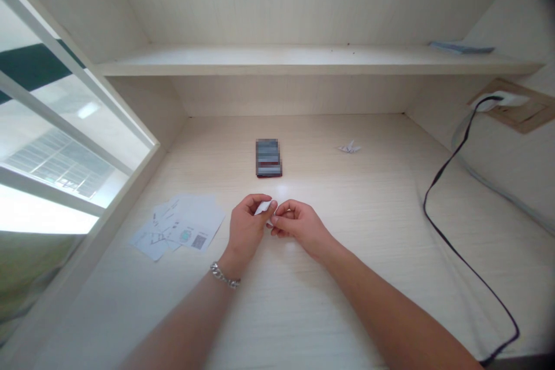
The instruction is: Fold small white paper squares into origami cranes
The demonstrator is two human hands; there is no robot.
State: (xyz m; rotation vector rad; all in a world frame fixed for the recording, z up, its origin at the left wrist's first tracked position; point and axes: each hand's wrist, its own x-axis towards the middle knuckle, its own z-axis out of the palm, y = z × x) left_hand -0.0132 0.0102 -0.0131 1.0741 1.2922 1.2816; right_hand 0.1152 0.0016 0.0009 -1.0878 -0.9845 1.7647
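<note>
A small folded piece of white paper point(262, 207) is pinched between the thumb and fingers of my left hand point(249, 221), which wears a chain bracelet point(224, 276) at the wrist. My right hand point(299, 222) is closed at the paper's lower right end, thumb and fingertips together on it. Much of the paper is hidden by the fingers. Just beyond my hands lies a dark phone-shaped thing point(269, 158) with a blurred face. Farther right, a small folded paper figure point(349, 148) with pointed ends rests on the desk.
Several printed paper sheets point(195, 217) overlap at the left. A black cable point(446, 240) runs from the wall socket point(520, 105) down the right side. Above the desk's back is a shelf point(303, 60) with a flat bluish item point(462, 47). A barred frame point(65, 118) borders the left.
</note>
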